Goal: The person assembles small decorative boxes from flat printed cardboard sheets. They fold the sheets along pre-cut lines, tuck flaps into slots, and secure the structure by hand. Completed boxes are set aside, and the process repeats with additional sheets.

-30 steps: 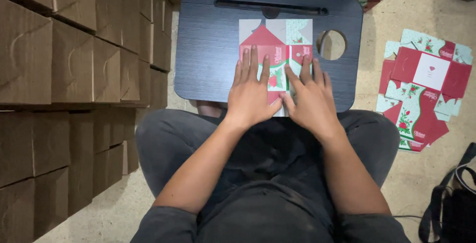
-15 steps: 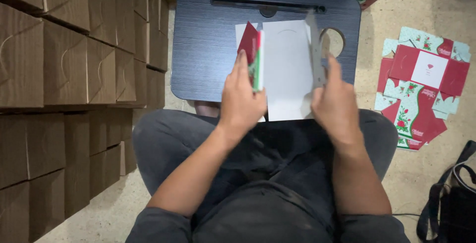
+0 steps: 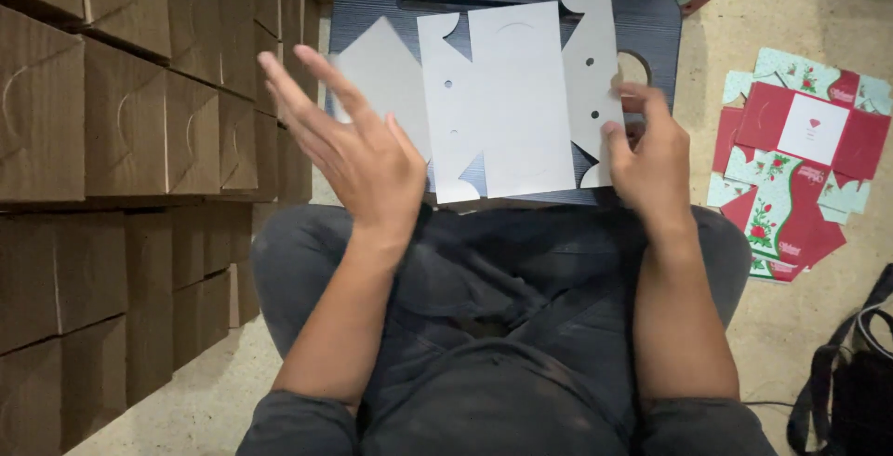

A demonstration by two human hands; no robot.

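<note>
While stacked brown corrugated cartons (image 3: 112, 140) fill the left, the left hand (image 3: 358, 154) hovers with fingers spread, touching nothing, over the flat grey die-cut card blank (image 3: 516, 102) lying on the dark woodgrain lap tray (image 3: 660, 23), whose right flap the right hand (image 3: 651, 154) pinches.

You've got one view only, worn on your head, looking steeply down over your lap. It sits close: your forearms fill the lower frame, the dark lap desk (image 3: 372, 9) runs across the top, cardboard boxes (image 3: 112, 140) left, floor right.
</note>
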